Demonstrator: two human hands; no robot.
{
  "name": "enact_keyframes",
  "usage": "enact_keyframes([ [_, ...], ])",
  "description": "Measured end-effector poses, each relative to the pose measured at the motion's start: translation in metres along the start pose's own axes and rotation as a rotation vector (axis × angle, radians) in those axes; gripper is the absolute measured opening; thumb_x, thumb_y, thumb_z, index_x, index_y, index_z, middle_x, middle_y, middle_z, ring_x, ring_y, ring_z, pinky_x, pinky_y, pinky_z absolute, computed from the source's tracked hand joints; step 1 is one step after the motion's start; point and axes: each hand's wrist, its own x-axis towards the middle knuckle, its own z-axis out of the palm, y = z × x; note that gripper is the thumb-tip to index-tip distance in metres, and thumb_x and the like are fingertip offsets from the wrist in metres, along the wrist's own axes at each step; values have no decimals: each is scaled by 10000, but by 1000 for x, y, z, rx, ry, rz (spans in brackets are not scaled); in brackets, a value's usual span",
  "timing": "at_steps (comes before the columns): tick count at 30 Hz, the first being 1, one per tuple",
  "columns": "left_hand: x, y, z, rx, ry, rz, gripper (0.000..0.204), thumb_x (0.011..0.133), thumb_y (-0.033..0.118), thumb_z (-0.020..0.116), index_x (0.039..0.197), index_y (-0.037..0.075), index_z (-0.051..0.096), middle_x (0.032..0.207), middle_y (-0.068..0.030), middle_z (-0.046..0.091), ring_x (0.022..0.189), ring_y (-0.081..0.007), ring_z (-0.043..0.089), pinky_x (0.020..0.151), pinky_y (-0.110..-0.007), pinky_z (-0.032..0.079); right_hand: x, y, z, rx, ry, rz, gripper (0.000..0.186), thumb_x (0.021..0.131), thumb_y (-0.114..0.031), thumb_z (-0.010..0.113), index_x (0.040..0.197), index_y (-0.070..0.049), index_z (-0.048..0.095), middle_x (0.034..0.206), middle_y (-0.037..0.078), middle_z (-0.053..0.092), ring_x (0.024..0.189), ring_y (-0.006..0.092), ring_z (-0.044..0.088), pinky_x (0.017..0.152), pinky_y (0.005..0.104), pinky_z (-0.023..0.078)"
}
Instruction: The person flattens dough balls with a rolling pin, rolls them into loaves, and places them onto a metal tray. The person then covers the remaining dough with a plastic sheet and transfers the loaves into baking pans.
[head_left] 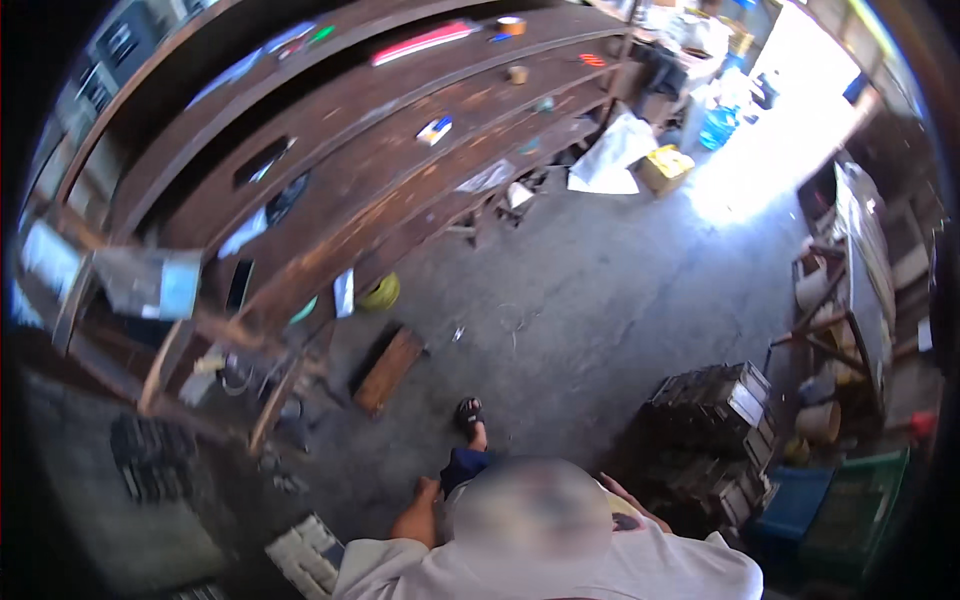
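Note:
My left hand [428, 488] hangs low beside my body, near my dark blue trouser leg [462, 466]. Its fingers are too small and smeared to make out. On the other side, only a strip of my right hand [628, 497] shows along my white shirt [680, 565]. A yellow and dark patch [622, 513] lies against that hand; whether it is a held thing or part of the shirt, I cannot tell. One foot in a dark sandal [469, 412] is forward on the grey concrete floor [560, 330].
A long wooden workbench [370, 190] with shelves crosses the left and back. A wooden stool [390, 370] stands in front of it. Stacked dark crates [710, 410] rise at right, near blue and green bins [850, 500]. A yellow box [665, 168] sits by the bright doorway [770, 130].

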Motion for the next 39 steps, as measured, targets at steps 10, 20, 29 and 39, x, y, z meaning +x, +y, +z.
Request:
enact_keyframes([
  [10, 21, 368, 43, 605, -197, 587, 200, 890, 282, 745, 861, 84, 743, 738, -39, 711, 579, -110, 628, 520, -313, 509, 47, -152, -24, 16, 155, -79, 386, 993, -354, 539, 1261, -91, 627, 1027, 153, 712, 792, 326, 696, 665, 522, 557],
  [20, 4, 532, 123, 556, 660, 875, 61, 792, 122, 677, 749, 79, 675, 817, -161, 726, 752, -265, 701, 627, -409, 563, 175, -219, -186, 62, 178, -85, 370, 1013, -347, 522, 1247, -76, 620, 995, 146, 708, 758, 288, 689, 725, 486, 566],
  [29, -78, 572, 231, 300, -310, 348, 136, 852, 199, 721, 853, 65, 744, 796, -98, 721, 610, -242, 665, 539, -439, 544, 295, -270, -411, 384, 302, -73, 359, 1032, -341, 507, 1233, -63, 614, 967, 140, 705, 727, 253, 683, 780, 454, 574],
  [39, -21, 751, 376, 422, -382, 240, 162, 849, 224, 734, 878, 65, 751, 800, -100, 723, 610, -233, 661, 552, -444, 552, 302, -287, -527, 443, 304, -341, 314, 951, -289, 663, 1054, 8, 675, 793, 161, 699, 658, 282, 701, 554, 479, 556],
])
